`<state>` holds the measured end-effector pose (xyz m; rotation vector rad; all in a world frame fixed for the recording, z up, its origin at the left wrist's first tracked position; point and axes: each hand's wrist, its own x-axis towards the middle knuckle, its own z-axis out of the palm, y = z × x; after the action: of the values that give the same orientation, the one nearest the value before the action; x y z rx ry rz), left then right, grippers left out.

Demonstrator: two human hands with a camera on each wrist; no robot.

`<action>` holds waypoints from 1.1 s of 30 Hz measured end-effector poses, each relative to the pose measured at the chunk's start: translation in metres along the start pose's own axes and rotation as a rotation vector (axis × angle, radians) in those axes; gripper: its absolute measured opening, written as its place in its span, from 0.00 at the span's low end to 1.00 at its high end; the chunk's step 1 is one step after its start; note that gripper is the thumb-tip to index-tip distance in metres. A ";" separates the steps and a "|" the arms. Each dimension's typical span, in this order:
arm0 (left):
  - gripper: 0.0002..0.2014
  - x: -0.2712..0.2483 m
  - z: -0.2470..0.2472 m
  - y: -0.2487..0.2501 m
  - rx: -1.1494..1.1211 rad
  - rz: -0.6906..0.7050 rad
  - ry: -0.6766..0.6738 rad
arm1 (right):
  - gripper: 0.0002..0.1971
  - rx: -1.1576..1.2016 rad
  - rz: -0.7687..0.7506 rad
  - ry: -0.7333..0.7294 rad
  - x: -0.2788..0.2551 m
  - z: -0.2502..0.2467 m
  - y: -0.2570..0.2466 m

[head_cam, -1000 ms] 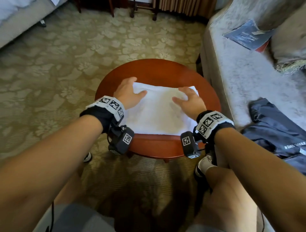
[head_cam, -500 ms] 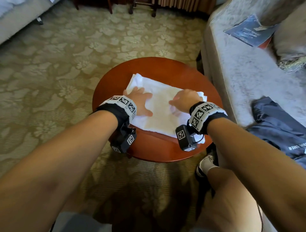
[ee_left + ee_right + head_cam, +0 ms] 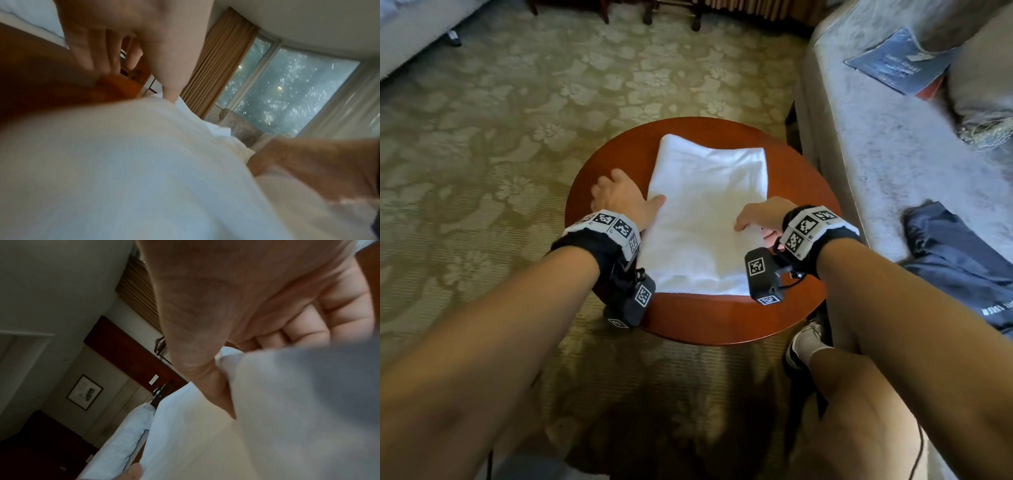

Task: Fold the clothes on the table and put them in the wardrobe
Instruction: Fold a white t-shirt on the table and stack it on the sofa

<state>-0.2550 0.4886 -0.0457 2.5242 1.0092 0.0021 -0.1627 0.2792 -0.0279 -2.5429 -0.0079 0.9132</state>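
Note:
A white folded garment (image 3: 705, 212) lies flat on the round red-brown table (image 3: 722, 322), long side pointing away from me. My left hand (image 3: 619, 195) rests on the table at the garment's left edge, fingers spread flat and thumb touching the cloth. The left wrist view shows those fingers (image 3: 98, 48) straight above the wood, beside the white garment (image 3: 123, 170). My right hand (image 3: 760, 216) pinches the garment's right edge. In the right wrist view its thumb (image 3: 205, 369) lies on top and its fingers curl under the white cloth (image 3: 287, 418).
A grey sofa (image 3: 893, 154) stands close on the table's right, with a dark blue garment (image 3: 962, 267) and a blue booklet (image 3: 897, 65) on it. My knee and a white shoe (image 3: 804, 342) are at the table's near right. Patterned carpet (image 3: 517, 120) spreads left and beyond.
The white garment has turned from lying wide across the table to lying lengthwise. Both hands have left its top for its side edges, and the right hand now pinches the right edge.

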 end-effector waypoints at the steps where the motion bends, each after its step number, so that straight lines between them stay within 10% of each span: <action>1: 0.35 -0.003 0.000 0.002 -0.042 -0.024 -0.079 | 0.12 0.045 -0.003 0.011 -0.001 0.001 0.004; 6: 0.18 -0.005 -0.008 0.016 -0.339 -0.079 -0.278 | 0.21 0.449 -0.002 0.113 -0.001 -0.001 0.016; 12: 0.25 0.005 -0.010 0.023 -0.527 -0.179 -0.346 | 0.15 0.720 -0.010 -0.035 0.004 -0.004 0.031; 19: 0.36 0.039 0.008 0.017 -0.638 -0.203 -0.474 | 0.10 0.733 -0.124 -0.114 0.010 -0.003 0.023; 25: 0.16 0.024 -0.007 0.014 -0.712 -0.159 -0.586 | 0.16 0.750 -0.176 -0.199 0.018 -0.004 0.032; 33: 0.13 0.015 0.002 0.001 -1.010 -0.080 -0.511 | 0.14 0.785 -0.264 -0.131 0.014 -0.005 0.044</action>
<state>-0.2428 0.4972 -0.0496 1.4518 0.6441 -0.1188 -0.1545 0.2396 -0.0500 -1.7092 -0.0200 0.7740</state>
